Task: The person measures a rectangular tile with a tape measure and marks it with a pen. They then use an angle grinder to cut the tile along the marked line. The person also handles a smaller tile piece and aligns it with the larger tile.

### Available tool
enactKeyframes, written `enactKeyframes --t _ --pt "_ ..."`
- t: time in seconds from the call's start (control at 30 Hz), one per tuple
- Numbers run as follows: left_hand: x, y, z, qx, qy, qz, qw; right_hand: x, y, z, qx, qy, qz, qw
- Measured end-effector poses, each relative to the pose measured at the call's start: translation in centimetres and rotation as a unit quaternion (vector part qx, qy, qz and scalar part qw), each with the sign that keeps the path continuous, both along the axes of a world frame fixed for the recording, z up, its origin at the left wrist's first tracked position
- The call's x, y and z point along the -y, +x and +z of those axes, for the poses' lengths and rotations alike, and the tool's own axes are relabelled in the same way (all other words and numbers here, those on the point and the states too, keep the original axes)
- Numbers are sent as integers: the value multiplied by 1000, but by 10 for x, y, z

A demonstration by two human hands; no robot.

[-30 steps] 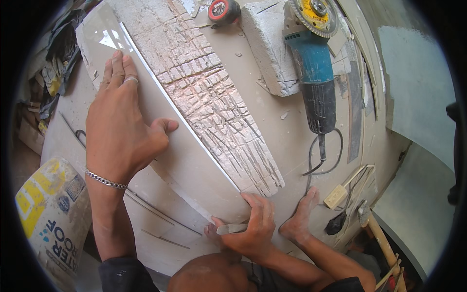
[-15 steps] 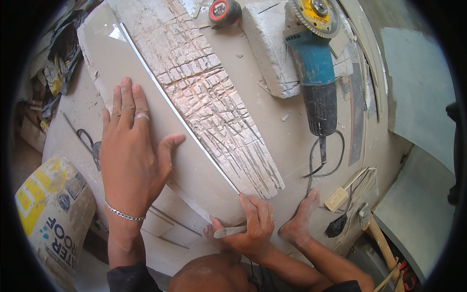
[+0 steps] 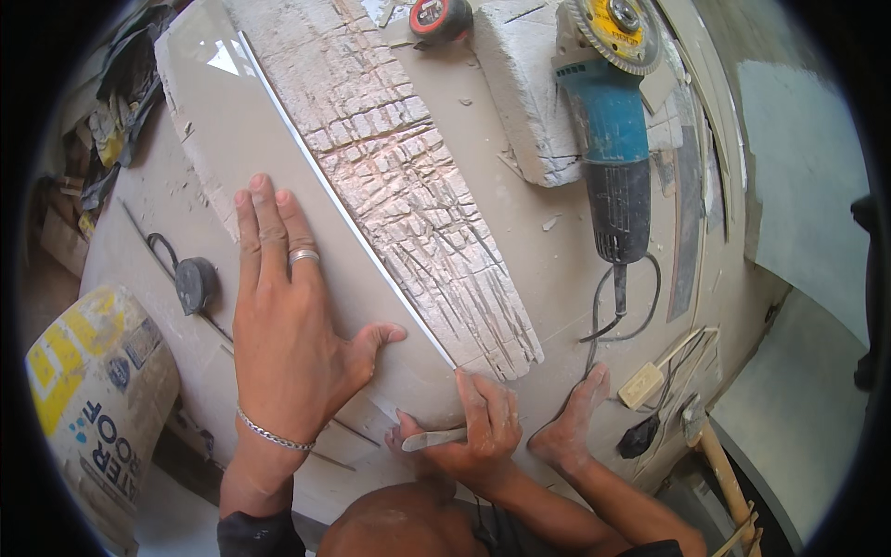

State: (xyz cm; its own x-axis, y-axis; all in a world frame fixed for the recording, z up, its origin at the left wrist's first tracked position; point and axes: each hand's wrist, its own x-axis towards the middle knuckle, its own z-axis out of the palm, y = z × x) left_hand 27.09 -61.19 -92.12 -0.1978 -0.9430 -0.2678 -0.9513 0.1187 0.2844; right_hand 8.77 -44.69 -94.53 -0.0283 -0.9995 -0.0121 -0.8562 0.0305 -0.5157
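Observation:
My left hand [image 3: 295, 311] lies flat on a glossy beige tile panel [image 3: 218, 121], fingers stretched out and thumb spread. A thin white trim strip [image 3: 320, 176] runs along the panel's long right side. At the panel's near end my right hand [image 3: 487, 427] is closed, its index fingertip by the strip's lower end. A flat grey blade-like piece with a rounded end [image 3: 433, 439] sticks out of that hand; its rest is hidden in the fingers. Against the strip lies a rough slab [image 3: 408, 176] with crisscross grooves.
An angle grinder [image 3: 608, 148] rests by a pale block [image 3: 524, 93], with a tape measure [image 3: 440, 19] beyond. A printed bag [image 3: 102, 399] stands at left, near a round black object [image 3: 196, 285]. A hammer [image 3: 719, 455] and extension socket [image 3: 641, 384] lie right of my bare foot [image 3: 571, 422].
My left hand has slid down along the panel toward me and to the right, uncovering the round black object. My right hand stays at the panel's near end.

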Motion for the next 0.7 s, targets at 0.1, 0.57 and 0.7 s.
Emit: enactKeyframes --t 0.1,0.57,0.7 --pt "1 0 1 1 2 0 1000 1 1 -2 -5 -14 4 1000" --pt "3 -8 6 -3 22 14 1000 -2 0 -3 -5 -9 10 1000" --pt "5 -9 7 2 33 19 999 -1 -1 -2 -6 -9 11 1000"
